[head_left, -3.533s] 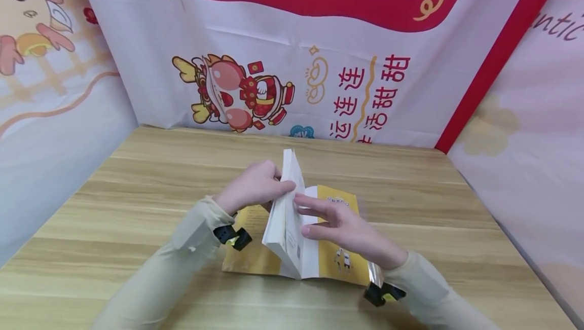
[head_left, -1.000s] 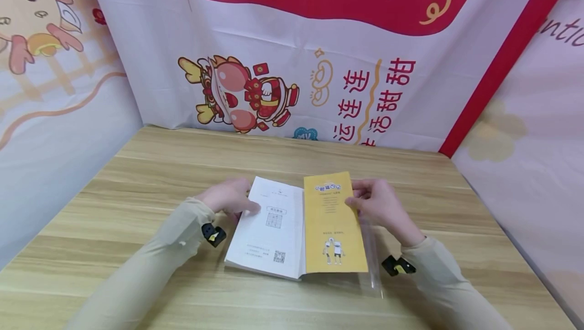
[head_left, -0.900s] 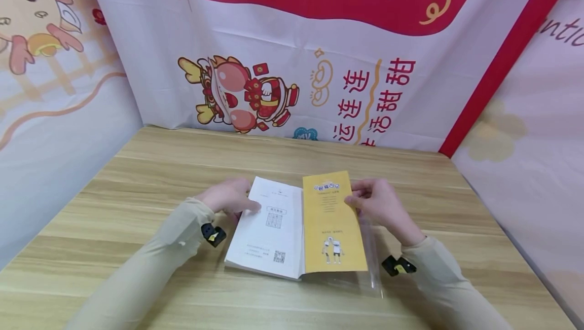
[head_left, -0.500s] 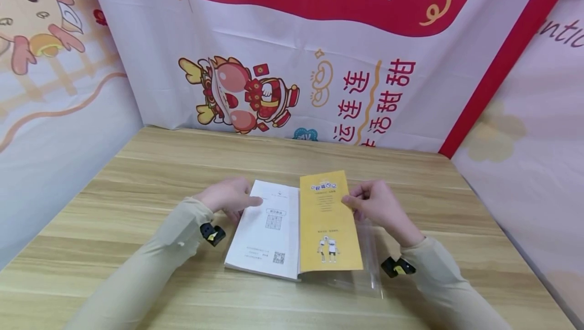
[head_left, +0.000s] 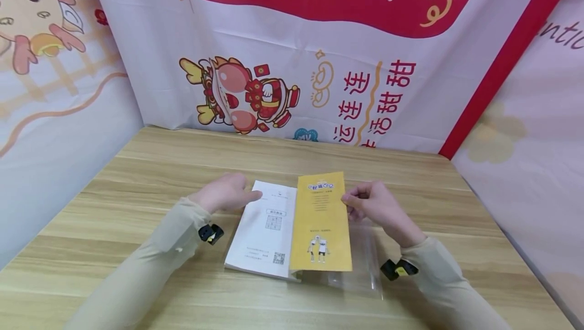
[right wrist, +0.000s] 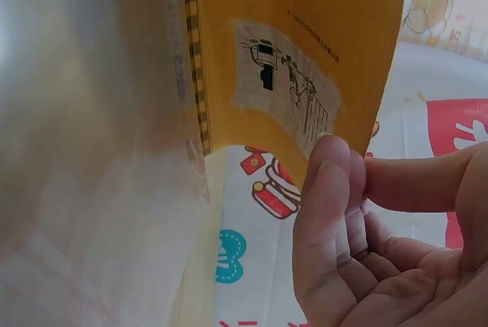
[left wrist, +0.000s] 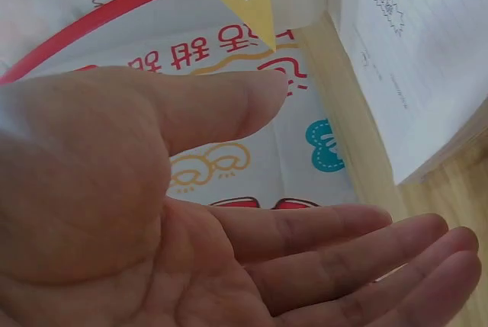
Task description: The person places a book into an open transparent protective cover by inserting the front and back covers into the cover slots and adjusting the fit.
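Observation:
An open book [head_left: 269, 233] lies on the table, its white left-hand page showing a small grid and a QR code. Its yellow cover [head_left: 320, 223] stands raised on the right, tilted up off the table. My right hand [head_left: 376, 208] pinches the cover's outer edge between thumb and fingers, as the right wrist view confirms. At the book's upper left is my left hand [head_left: 225, 193], fingers straight and holding nothing; the left wrist view shows a gap between it and the pages. A clear plastic book sleeve [head_left: 365, 264] extends from beneath the cover.
The wood-grain table [head_left: 182, 289] runs back to a white cloth backdrop [head_left: 274, 36] with red print and a cartoon figure. Printed cloth also hangs at the left and right sides. Both wrists carry black camera mounts.
The right hand turned the yellow cover up and leftward, uncovering more of the clear sleeve. The left hand let go of the page edge and drew slightly away. Earlier, the page block stood upright.

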### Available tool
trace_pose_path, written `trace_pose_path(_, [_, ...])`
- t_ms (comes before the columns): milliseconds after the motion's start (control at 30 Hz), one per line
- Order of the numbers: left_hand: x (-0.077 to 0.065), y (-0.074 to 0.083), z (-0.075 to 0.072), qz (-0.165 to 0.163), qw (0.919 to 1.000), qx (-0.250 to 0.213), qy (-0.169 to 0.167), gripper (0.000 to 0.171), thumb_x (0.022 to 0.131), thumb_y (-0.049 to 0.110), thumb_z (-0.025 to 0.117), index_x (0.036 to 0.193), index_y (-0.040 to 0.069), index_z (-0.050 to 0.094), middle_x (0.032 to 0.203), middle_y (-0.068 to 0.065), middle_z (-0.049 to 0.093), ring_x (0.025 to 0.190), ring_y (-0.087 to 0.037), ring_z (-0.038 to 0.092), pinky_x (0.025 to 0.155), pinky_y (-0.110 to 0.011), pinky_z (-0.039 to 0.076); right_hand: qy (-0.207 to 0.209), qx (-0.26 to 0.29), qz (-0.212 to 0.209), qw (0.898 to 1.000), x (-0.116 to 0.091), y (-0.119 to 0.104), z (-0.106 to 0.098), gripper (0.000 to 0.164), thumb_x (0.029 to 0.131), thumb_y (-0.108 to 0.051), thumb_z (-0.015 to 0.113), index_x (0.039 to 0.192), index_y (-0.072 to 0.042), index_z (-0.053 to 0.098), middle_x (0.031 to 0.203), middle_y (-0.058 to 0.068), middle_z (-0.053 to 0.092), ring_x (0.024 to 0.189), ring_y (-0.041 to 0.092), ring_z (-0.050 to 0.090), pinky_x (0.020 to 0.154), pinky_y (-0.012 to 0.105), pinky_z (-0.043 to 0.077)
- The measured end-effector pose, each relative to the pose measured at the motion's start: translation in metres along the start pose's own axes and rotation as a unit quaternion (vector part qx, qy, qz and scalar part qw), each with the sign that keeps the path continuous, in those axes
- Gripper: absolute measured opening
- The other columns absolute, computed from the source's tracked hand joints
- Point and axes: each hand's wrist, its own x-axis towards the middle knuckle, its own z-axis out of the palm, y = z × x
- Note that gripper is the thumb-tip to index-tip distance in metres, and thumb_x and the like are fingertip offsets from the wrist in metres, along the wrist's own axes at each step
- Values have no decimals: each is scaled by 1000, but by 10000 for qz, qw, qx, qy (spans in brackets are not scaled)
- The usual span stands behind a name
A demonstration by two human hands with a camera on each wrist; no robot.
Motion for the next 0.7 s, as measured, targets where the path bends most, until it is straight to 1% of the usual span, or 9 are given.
trace_pose_path(67, [-1,2,0,55,9999,91,71,42,93,44,56,72,8,56,60,-1,42,50,-14,39,44,-22,30,-69,29,-29,10000,-1,-1,1,14,92,-11,62,94,2,64,81,15,62,67,21,60,66,40,54])
trace_pose_path(200, [0,4,0,203,9997,121,104,43,94,45,55,72,8,58,59,-1,43,50,-14,40,45,-21,30,-129,62,-83,9999,-2,-1,3,14,93,-11,61,93,2,63,79,15,61,66,22,60,66,42,54])
trace_pose_path(333, [2,5,2,303,9992,158,188,43,95,46,53,75,8,57,62,-2,45,53,-15,43,47,-23,32,-134,106,-62,9998,-2,1,4,14,93,-12,61,93,1,63,79,15,61,65,21,59,65,42,53])
trace_pose_path(400, [2,7,3,380,9988,180,253,43,95,47,52,83,6,61,67,-4,50,58,-16,47,50,-24,36,-138,153,-7,9998,-1,2,5,13,93,-12,61,93,1,63,80,15,61,65,21,59,66,43,53])
trace_pose_path(467, [2,9,4,486,9980,198,349,46,95,48,51,99,3,64,81,-8,58,67,-18,52,56,-26,43,-144,177,16,9997,0,3,6,13,93,-12,60,93,0,63,80,15,61,65,21,58,65,41,53])
trace_pose_path(500, [2,10,5,518,9978,179,380,49,95,49,51,107,2,64,90,-10,61,72,-18,54,60,-28,46,-144,197,29,9997,1,4,6,12,94,-12,60,93,0,63,80,16,61,65,21,58,64,41,53])
trace_pose_path(567, [1,13,8,605,9972,98,428,57,95,50,51,122,0,59,109,-14,61,84,-21,57,71,-33,50,-156,215,13,9996,1,4,7,13,94,-12,60,93,0,63,80,15,60,66,21,58,63,39,53])
trace_pose_path(633, [-1,16,11,682,9966,-2,455,62,95,51,51,130,-1,53,122,-16,58,96,-23,58,80,-38,50,-183,212,-41,9996,1,4,8,13,94,-12,59,93,1,62,80,15,60,66,21,58,61,37,53])
trace_pose_path(700, [-2,19,13,737,9962,-88,451,64,94,53,50,132,1,51,125,-15,56,104,-25,57,84,-41,49,-209,225,-76,9995,1,4,8,14,94,-12,59,94,2,62,80,15,60,66,21,58,60,36,53])
